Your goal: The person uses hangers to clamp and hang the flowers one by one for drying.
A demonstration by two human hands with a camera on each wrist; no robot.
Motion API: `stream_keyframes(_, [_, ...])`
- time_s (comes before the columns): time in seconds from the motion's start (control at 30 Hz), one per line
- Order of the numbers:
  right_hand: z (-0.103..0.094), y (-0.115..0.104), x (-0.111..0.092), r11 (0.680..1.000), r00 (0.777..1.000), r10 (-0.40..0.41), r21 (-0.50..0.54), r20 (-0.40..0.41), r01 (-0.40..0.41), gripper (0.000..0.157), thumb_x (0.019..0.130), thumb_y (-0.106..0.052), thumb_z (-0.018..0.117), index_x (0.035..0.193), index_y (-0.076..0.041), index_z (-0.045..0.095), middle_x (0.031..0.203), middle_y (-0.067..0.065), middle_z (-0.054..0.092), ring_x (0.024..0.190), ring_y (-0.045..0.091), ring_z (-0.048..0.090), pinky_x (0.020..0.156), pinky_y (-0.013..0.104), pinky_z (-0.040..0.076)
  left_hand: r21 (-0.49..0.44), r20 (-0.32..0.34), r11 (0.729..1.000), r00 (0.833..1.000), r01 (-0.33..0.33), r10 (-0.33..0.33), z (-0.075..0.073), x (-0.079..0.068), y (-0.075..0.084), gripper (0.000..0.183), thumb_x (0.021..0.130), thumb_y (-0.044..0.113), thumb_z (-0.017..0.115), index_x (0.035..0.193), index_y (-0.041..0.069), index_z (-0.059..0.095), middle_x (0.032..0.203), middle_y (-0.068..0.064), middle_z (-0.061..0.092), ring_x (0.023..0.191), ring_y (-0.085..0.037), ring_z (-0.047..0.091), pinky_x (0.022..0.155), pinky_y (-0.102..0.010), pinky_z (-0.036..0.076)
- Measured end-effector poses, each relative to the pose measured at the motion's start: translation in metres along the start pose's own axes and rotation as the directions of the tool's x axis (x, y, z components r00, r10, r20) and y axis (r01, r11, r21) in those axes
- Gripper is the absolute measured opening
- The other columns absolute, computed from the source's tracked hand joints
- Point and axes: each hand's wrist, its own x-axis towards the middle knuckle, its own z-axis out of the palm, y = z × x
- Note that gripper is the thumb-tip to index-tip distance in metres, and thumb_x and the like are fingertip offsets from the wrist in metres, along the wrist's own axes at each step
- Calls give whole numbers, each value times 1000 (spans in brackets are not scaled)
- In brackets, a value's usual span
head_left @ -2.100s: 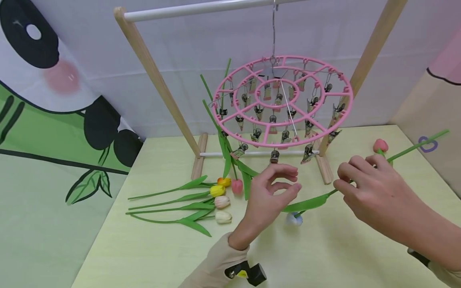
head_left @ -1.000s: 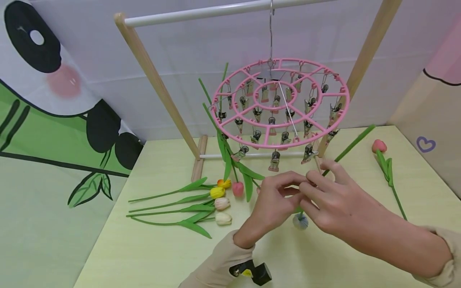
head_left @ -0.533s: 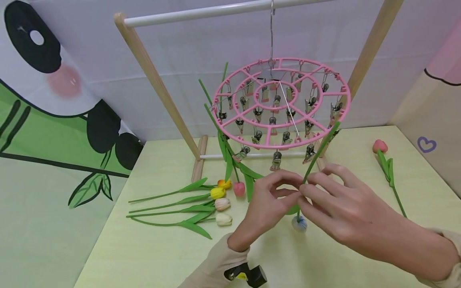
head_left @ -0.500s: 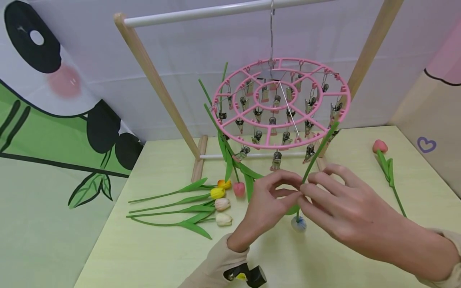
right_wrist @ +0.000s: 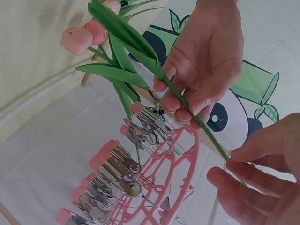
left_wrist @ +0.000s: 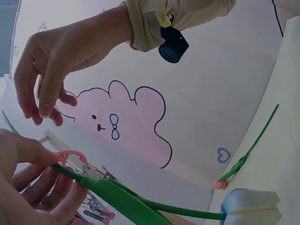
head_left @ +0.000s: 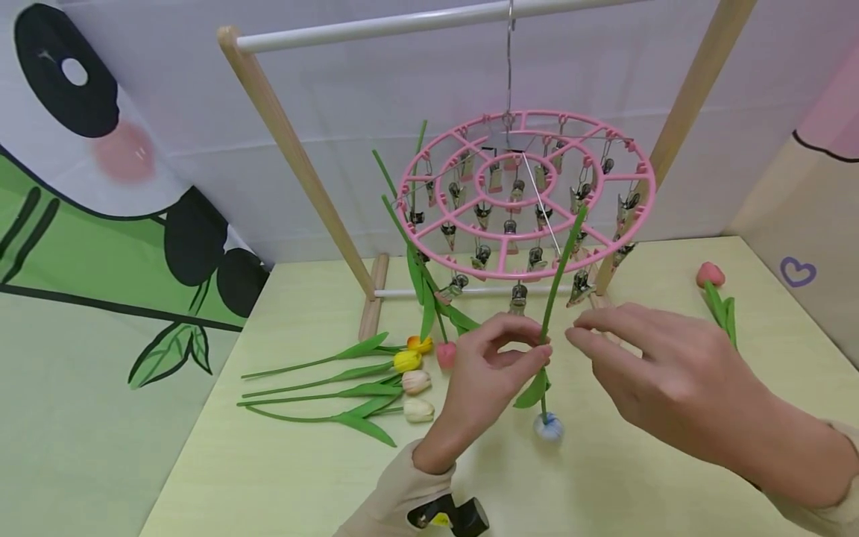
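A blue-and-white artificial tulip point(head_left: 549, 427) hangs bloom-down, its green stem rising steeply in front of the pink hanger. My left hand point(head_left: 486, 369) pinches that stem between thumb and fingertips above the leaf. My right hand point(head_left: 678, 388) is just right of the stem, fingers loosely bent, with a gap to it in the head view. The round pink clip hanger point(head_left: 503, 277) is suspended above and behind both hands. One of its metal clips point(head_left: 517, 298) dangles close over my left hand. In the left wrist view, the blue tulip bloom point(left_wrist: 251, 207) shows at lower right.
Several tulips lie left on the table, including a yellow tulip point(head_left: 406, 362) and a white tulip point(head_left: 419, 409). A pink tulip point(head_left: 710, 274) lies at right. Pink tulips point(head_left: 446, 354) hang at the hanger's left side. A wooden stand post point(head_left: 295, 160) rises behind.
The right hand brought the blue tulip from the right to the left hand, then moved off the stem to the right. The stem has swung from slanting to nearly upright.
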Motion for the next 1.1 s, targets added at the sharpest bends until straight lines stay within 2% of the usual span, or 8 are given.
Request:
stream_keyframes(0.13, [-42,-34,92,999,998,45,-14,55,-44,27,91,-18,49,99,-6,72,95,4,69,66,19,66,40,29,46,-4,-13,1000,1000,9,-9,-2,-1,3,19,84,-3,67,103,-3,63,99,-16,60,89,-21,64,78,-36,57])
stream_keyframes(0.27, [-54,-45,123,995,991,98,-11,86,-97,44,100,-27,38,88,0,70,81,8,68,57,17,63,37,21,40,-20,-14,1000,1000,1,-1,-5,-2,2,19,85,-4,65,103,-5,62,99,-18,60,87,-27,64,78,-37,57])
stream_keyframes(0.47, [-45,-37,118,981,975,190,16,118,-194,47,99,-36,39,93,-2,71,82,8,68,52,12,57,37,16,31,-40,-15,999,1000,-24,24,-8,-3,2,19,86,-5,63,105,-6,61,98,-19,59,85,-35,63,80,-39,57])
stream_keyframes(0.57, [-39,-33,113,975,968,214,30,130,-220,48,99,-39,39,95,-3,70,83,7,67,54,10,56,38,16,33,-26,-17,998,999,-51,51,-10,-4,2,18,86,-4,64,104,-5,61,98,-18,59,85,-36,63,79,-39,57])
stream_keyframes(0.83, [-23,-27,105,931,934,297,157,198,-330,52,97,-45,41,99,-1,68,86,5,67,59,9,60,41,12,38,29,-37,998,997,-62,63,-18,-3,3,19,85,-4,65,103,-7,62,100,-16,61,89,-25,62,80,-38,56])
stream_keyframes(0.93, [-18,-25,102,897,906,336,207,256,-391,47,95,-45,48,105,-3,67,89,3,68,61,7,61,43,12,41,64,-49,996,997,-62,65,-20,-3,4,18,85,-2,66,102,-5,63,100,-14,62,89,-23,62,80,-37,57])
stream_keyframes(1.03, [-12,-23,100,858,864,379,225,331,-463,33,90,-30,65,112,-4,65,95,4,68,63,5,62,47,15,46,93,-65,994,995,-66,72,-23,-2,4,15,86,0,66,101,-3,65,100,-14,64,89,-23,61,78,-37,57])
stream_keyframes(1.1, [-8,-22,101,830,831,409,225,377,-510,35,85,-18,71,117,-5,64,96,3,68,64,4,62,49,18,49,98,-78,993,994,-66,74,-25,-1,5,15,86,1,66,100,-3,65,99,-13,64,87,-23,62,75,-37,57])
